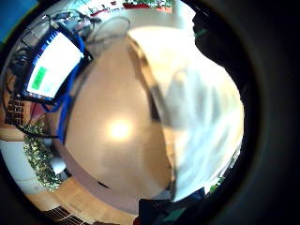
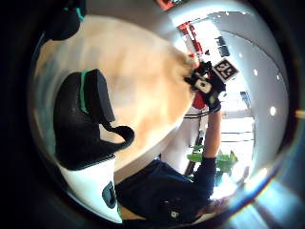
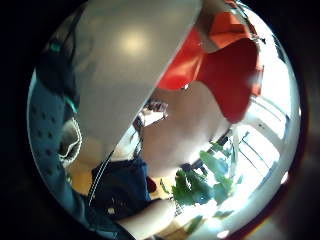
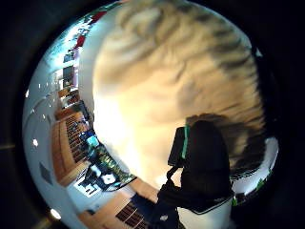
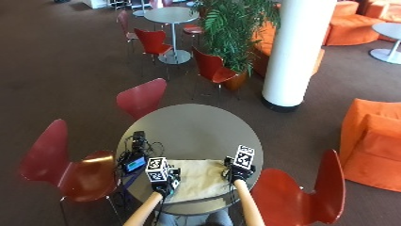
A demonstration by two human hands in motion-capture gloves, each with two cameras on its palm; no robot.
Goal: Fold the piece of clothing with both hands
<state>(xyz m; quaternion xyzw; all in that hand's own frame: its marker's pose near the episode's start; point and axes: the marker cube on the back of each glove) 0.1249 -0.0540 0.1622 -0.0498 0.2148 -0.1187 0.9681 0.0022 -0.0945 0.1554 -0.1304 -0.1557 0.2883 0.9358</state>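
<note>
Both hands are on the cloth (image 5: pixel 199 176): the left hand (image 5: pixel 164 181) at its left edge, the right hand (image 5: pixel 236 172) at its right edge. In the left thumb-side palm view a black thumb (image 2: pixel 88 117) curls over the pale fabric, and the right thumb-side view shows a gloved digit (image 4: pixel 202 162) lying on it likewise, so each hand appears to be pinching an edge. The cloth is cream and lies on the near part of the round grey desk (image 5: pixel 188 127), just in front of the person. In the left little-finger view part of it hangs up off the desk, so it seems partly lifted on that side.

To fold well from here, I judge both hands should keep their pinches level and carry the edges together at one pace, so the crease runs straight. The fabric should stay taut between them to avoid wrinkles. The lifted edge should land square on the opposite edge.

Left of the cloth sits a small device (image 5: pixel 134 162) with cables; the cloth ought to stay off it. Red chairs (image 5: pixel 69 169) ring the desk.
</note>
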